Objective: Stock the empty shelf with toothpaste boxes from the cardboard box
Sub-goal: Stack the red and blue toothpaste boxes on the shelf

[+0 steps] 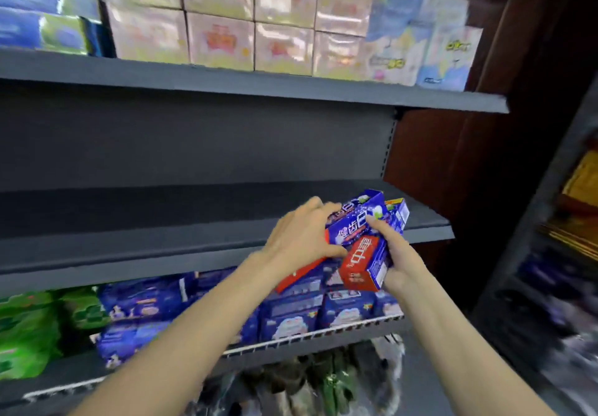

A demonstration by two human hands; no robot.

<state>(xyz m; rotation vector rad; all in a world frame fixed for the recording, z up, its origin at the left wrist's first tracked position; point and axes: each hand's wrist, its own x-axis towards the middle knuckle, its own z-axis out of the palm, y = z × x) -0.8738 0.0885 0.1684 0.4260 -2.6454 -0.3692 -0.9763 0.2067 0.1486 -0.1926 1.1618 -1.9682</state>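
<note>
A bundle of blue-and-red toothpaste boxes (359, 224) is held between both hands at the front right edge of the empty grey shelf (161, 221). My left hand (301, 234) covers the bundle's left side, fingers wrapped over the top box. From below on the right, my right hand (396, 253) grips the bundle, with a red-ended box (364, 268) sticking out toward me. The far ends of the boxes reach over the shelf's front lip. The cardboard box is not in view.
Pink and pale blue packs (252, 17) fill the shelf above. On the shelf below sit blue packs (291, 312) and green packs (29, 331). A dark wooden panel (453, 156) borders the shelf on the right, with another blurred rack (566, 253) beyond it.
</note>
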